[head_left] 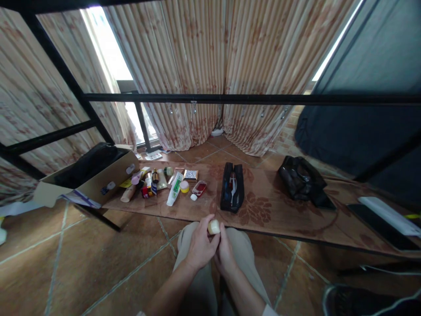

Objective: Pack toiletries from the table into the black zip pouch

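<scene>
Above my knees, both hands are closed around a small pale jar (214, 227) with a whitish top. My left hand (201, 243) wraps it from the left. My right hand (225, 253) presses in from the right, its fingertips partly hidden. Just beyond, on the low bench, lies an unzipped black pouch (232, 188) with slim items inside. Left of it are a red-rimmed clear case (199, 188), a small white cap-like piece (194, 197), a yellow-and-pink round jar (184, 187), a white-and-green tube (174, 189) and a glittery square compact (190, 175).
Several small bottles (154, 177) crowd the bench's left part beside an open cardboard box (98, 175) holding black cloth. A shiny black bag (301, 177) and a dark flat tablet-like panel (378, 226) lie right. A black metal bar (210, 99) crosses before the curtains (197, 52).
</scene>
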The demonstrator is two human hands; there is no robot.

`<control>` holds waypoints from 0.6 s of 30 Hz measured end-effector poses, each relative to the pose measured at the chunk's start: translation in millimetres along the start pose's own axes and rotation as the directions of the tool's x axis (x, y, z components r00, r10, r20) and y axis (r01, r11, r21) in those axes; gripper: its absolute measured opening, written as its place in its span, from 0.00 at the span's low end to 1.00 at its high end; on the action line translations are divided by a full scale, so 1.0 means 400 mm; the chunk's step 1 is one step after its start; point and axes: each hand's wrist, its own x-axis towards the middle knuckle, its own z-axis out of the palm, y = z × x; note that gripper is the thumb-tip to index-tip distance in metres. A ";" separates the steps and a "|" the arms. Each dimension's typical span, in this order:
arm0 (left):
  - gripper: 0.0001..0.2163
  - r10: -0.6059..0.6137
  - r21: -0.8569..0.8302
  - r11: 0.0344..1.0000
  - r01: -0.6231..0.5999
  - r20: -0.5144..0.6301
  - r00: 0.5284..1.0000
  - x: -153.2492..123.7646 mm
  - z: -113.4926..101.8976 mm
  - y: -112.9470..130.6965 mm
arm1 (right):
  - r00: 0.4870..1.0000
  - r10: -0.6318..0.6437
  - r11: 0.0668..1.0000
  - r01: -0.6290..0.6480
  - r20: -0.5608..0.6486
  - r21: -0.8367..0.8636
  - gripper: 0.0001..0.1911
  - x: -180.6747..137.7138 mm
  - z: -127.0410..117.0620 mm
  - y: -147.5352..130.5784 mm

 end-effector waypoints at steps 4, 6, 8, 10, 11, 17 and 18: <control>0.22 -0.014 0.028 1.000 0.014 -0.001 1.000 0.000 -0.002 0.006 | 1.000 0.008 1.000 -0.007 0.022 -0.020 0.24 -0.001 0.001 -0.001; 0.21 -0.004 0.051 0.999 0.005 -0.008 1.000 0.000 -0.002 0.008 | 0.999 0.002 1.000 -0.001 0.039 -0.014 0.24 -0.003 0.003 -0.002; 0.20 0.007 0.062 0.998 -0.007 -0.007 1.000 0.000 -0.002 0.009 | 0.999 0.004 1.000 -0.003 0.035 -0.017 0.24 -0.005 0.005 -0.004; 0.19 0.008 0.067 0.998 -0.008 0.001 1.000 0.001 -0.003 0.009 | 1.000 0.003 1.000 -0.003 0.024 -0.015 0.25 -0.007 0.007 -0.005; 0.19 0.006 0.072 0.997 -0.006 0.004 1.000 0.001 -0.003 0.009 | 1.000 0.002 1.000 -0.002 0.020 -0.012 0.24 -0.007 0.007 -0.006; 0.19 0.025 0.093 0.995 -0.026 0.008 1.000 0.003 -0.008 0.016 | 1.000 0.029 0.999 -0.029 -0.007 -0.039 0.24 -0.006 0.003 -0.005; 0.19 0.028 0.095 0.995 -0.029 0.008 1.000 0.002 -0.008 0.017 | 1.000 0.027 0.999 -0.027 -0.009 -0.037 0.24 -0.006 0.002 -0.004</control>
